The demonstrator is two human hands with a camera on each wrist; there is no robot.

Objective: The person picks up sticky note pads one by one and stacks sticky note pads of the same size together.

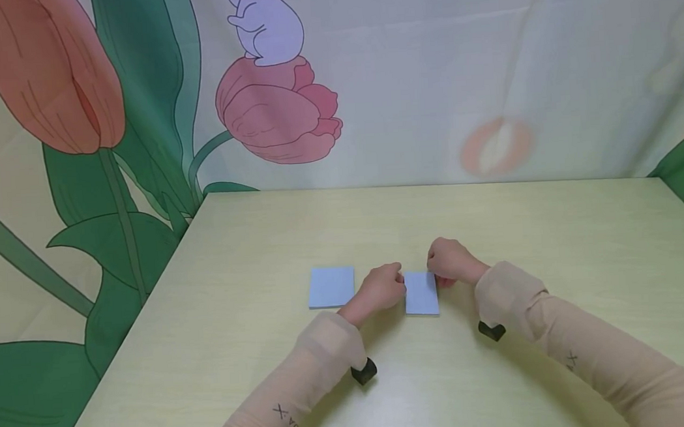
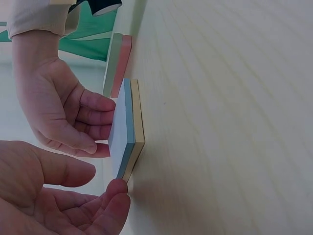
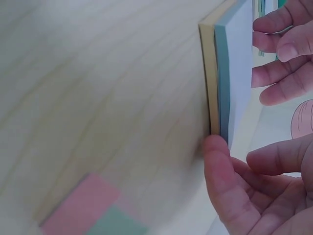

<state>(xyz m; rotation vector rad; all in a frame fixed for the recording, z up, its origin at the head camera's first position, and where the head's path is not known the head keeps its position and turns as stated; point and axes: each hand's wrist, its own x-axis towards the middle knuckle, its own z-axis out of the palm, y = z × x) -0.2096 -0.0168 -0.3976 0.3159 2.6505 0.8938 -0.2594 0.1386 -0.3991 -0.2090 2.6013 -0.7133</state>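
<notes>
From the wrist views only, both hands' (image 1: 380, 288) (image 1: 449, 261) grip pinching a blue-over-yellow pad (image 2: 128, 128).

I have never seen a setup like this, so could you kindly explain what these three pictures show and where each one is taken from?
There is no machine here: a person works with two bare hands. The wide picture comes from a camera on the person's head, looking down at a pale table. The other two come from small cameras strapped to each wrist, so they show the same work from very close and turned sideways.

Two pads of sticky notes lie on the table. The left hand and right hand meet at the nearer pad, fingers at its edges. Up close, this pad has a blue layer over a yellow one. The other pad lies untouched to the left; the wrist views show pink and green in it.
</notes>
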